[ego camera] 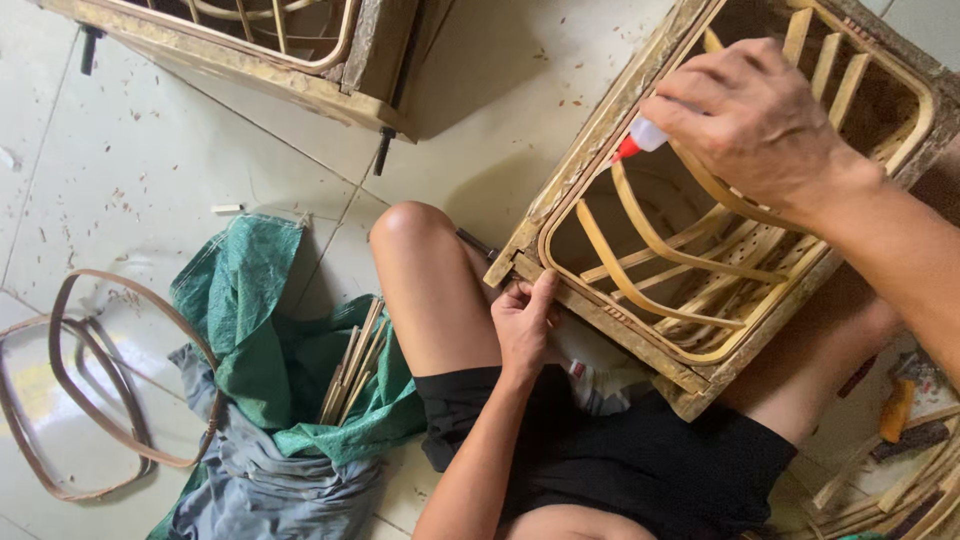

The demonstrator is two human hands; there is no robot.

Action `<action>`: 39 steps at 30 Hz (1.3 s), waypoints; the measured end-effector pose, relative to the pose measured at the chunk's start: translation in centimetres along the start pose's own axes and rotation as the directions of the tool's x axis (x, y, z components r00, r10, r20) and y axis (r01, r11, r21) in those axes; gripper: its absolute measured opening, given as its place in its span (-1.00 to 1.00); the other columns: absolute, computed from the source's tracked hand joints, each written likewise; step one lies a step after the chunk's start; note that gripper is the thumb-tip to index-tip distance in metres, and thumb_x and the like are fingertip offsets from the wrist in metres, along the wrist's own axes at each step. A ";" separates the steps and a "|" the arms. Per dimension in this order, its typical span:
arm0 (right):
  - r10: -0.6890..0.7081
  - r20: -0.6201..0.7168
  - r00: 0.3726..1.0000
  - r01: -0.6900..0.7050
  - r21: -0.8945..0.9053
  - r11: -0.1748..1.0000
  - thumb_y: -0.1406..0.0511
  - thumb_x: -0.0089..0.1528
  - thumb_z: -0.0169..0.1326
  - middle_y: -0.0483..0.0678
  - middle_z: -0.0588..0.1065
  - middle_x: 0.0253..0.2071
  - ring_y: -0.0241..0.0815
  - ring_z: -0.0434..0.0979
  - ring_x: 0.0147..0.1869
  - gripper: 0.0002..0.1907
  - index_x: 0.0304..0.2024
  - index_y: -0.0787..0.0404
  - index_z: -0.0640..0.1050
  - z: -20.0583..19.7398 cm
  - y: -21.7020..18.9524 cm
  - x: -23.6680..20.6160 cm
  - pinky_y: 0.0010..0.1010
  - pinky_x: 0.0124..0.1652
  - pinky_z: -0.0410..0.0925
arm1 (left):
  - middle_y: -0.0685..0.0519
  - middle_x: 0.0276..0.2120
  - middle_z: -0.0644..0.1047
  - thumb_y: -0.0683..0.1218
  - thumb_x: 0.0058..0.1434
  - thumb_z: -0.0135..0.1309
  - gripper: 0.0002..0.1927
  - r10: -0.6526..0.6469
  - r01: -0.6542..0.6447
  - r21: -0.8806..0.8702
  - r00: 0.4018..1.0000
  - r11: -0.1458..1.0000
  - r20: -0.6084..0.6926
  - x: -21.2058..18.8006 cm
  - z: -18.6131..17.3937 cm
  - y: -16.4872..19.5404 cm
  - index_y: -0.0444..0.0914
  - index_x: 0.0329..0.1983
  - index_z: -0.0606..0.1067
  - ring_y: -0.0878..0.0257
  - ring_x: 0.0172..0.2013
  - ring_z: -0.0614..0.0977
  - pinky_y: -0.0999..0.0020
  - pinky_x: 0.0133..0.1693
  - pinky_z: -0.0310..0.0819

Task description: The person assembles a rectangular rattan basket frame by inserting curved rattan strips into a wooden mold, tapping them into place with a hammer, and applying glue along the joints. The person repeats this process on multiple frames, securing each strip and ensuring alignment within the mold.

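A wooden frame mould (600,130) holding bent bamboo strips (650,250) rests tilted on my lap. My right hand (750,120) is closed around a small white glue bottle with a red nozzle (640,138), its tip against the top edge of the bamboo rim. My left hand (525,320) presses its thumb and fingers on the lower left corner of the frame, beside my bare knee (420,260).
A second wooden frame (300,70) lies at the top left on the tiled floor. Bent bamboo hoops (100,380) lie at the left. Green and grey cloth (270,380) holds a bundle of bamboo strips (355,370). More strips and tools (900,450) sit at lower right.
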State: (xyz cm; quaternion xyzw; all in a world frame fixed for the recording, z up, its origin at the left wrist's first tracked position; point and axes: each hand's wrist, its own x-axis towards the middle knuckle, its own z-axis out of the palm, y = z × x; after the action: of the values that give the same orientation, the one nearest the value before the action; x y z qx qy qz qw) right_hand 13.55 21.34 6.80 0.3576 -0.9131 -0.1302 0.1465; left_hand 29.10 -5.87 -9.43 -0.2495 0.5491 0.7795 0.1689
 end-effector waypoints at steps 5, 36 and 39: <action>0.000 0.025 1.000 0.000 0.013 1.000 0.30 0.33 0.10 -0.24 0.62 -0.08 -0.31 0.54 0.05 -0.80 -0.02 0.08 0.64 0.5 -0.3 0.2 -0.41 0.13 0.28 | 0.14 -0.64 0.50 -0.06 0.29 0.24 -0.70 0.005 -0.005 -0.006 1.000 1.000 -0.010 0.0 -0.2 -0.7 -0.21 -0.51 0.44 0.42 -0.68 0.46 0.53 -0.59 0.29; 0.056 -0.078 0.995 -0.057 -0.010 0.998 0.37 0.46 0.19 -0.19 0.54 -0.27 -0.34 0.55 -0.13 -0.93 -0.15 0.17 0.63 0.8 8.6 -1.2 -0.56 -0.10 0.44 | 0.10 -0.60 0.54 -0.10 0.31 0.21 -0.71 0.014 -0.013 0.032 1.000 0.999 -0.004 0.0 -0.7 -0.9 -0.25 -0.51 0.45 0.37 -0.61 0.52 0.49 -0.51 0.40; 0.029 -0.145 0.989 -0.038 -0.064 0.997 0.38 0.44 0.16 -0.17 0.54 -0.22 -0.35 0.53 -0.07 -0.96 -0.14 0.14 0.61 2.0 8.5 -1.2 -0.60 -0.03 0.44 | 0.09 -0.61 0.54 -0.11 0.32 0.21 -0.70 0.026 -0.026 0.026 1.000 0.999 -0.002 0.0 -0.5 -1.0 -0.24 -0.51 0.44 0.37 -0.62 0.51 0.50 -0.53 0.36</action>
State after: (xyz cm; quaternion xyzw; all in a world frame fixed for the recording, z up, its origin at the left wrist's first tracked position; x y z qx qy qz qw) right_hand 8.40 28.45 7.64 0.3455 -0.9011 -0.1320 0.2262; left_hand 29.74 -6.03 -10.35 -0.2410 0.5628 0.7740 0.1615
